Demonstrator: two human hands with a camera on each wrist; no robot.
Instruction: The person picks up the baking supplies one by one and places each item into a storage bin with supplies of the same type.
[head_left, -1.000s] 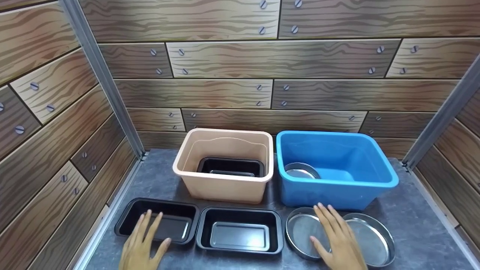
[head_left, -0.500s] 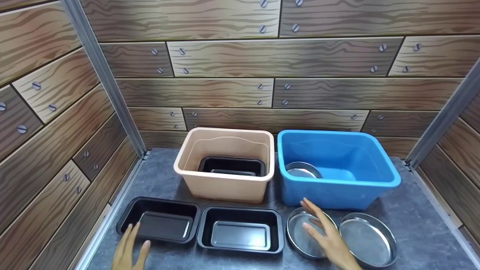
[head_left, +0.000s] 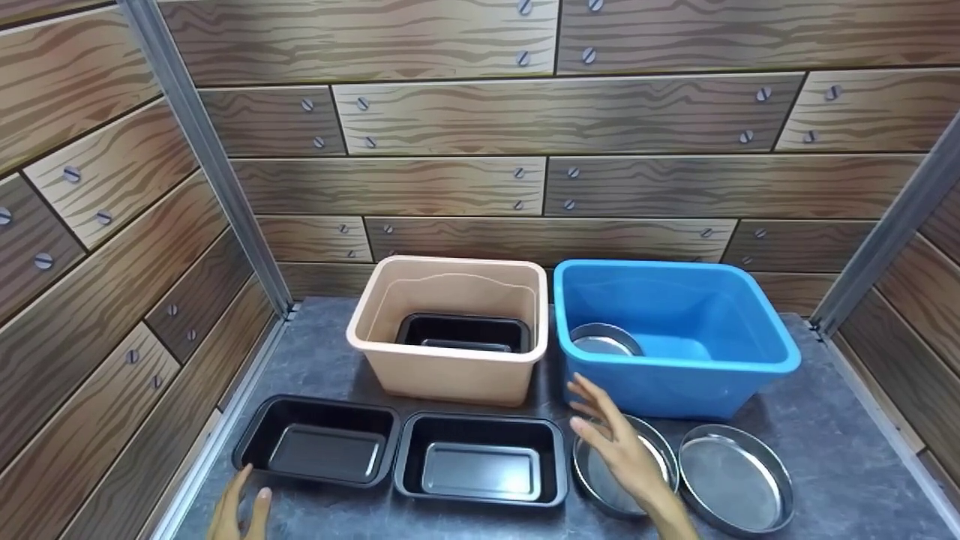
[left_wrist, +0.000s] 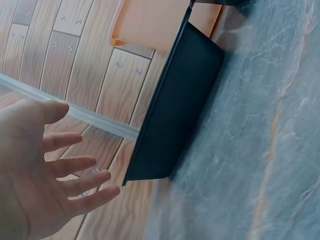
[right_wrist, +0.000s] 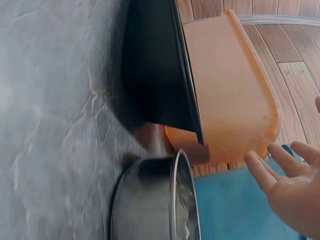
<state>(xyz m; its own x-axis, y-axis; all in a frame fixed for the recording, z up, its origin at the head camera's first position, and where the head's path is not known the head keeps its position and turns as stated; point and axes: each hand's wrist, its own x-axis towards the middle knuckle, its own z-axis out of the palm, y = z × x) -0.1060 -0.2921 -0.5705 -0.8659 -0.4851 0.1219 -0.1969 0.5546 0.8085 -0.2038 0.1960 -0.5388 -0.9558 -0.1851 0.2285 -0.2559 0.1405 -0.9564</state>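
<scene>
Beneath the right hand: the right hand (head_left: 619,446) hovered with fingers spread and straight, holding nothing, above the near round steel pan (head_left: 626,469) on the table (head_left: 825,420).
Direction: that pan lay directly under the palm; its twin, the far round steel pan (head_left: 736,478), sat just beside it, further right.
Beyond the fingertips: the blue tub (head_left: 675,352), near.
Left hand: the left hand (head_left: 236,514) was open, empty, just short of the left black tray (head_left: 319,442).
Nearer hand: the right.
</scene>
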